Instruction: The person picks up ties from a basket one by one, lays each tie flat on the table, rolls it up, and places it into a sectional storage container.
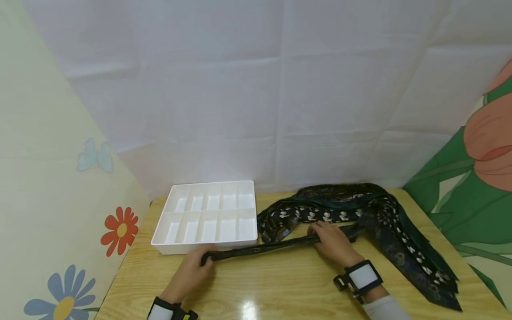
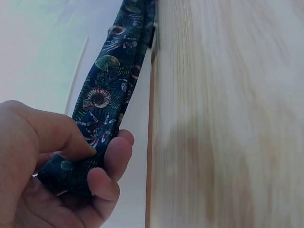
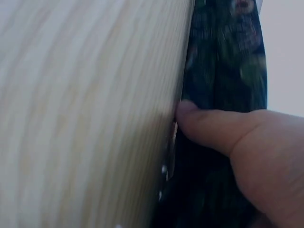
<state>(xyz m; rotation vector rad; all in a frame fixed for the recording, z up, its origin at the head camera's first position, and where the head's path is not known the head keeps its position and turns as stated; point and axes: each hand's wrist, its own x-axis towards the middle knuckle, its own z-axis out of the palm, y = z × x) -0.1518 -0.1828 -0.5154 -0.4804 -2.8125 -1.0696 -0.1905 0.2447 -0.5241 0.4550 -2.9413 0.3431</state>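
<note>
A dark necktie (image 1: 260, 250) with a printed pattern of shells and leaves stretches across the front of the table, folded narrow. Its left end is pinched between the thumb and fingers of my left hand (image 1: 192, 271); the left wrist view shows the patterned cloth (image 2: 107, 80) rising from that grip. Farther along, my right hand (image 1: 335, 245) holds the same necktie, with the thumb (image 3: 213, 126) laid across the cloth in the right wrist view. The right fingers are mostly hidden there. Beyond the right hand, the necktie runs into a pile of dark neckties (image 1: 380, 209), some with white figures.
A white tray (image 1: 205, 246) divided into several compartments stands at the back left, just behind the stretched necktie. The wooden table (image 1: 272, 289) meets a white cloth backdrop (image 1: 224, 98) behind and painted panels on both sides. The pile's wide ends reach toward the right front edge.
</note>
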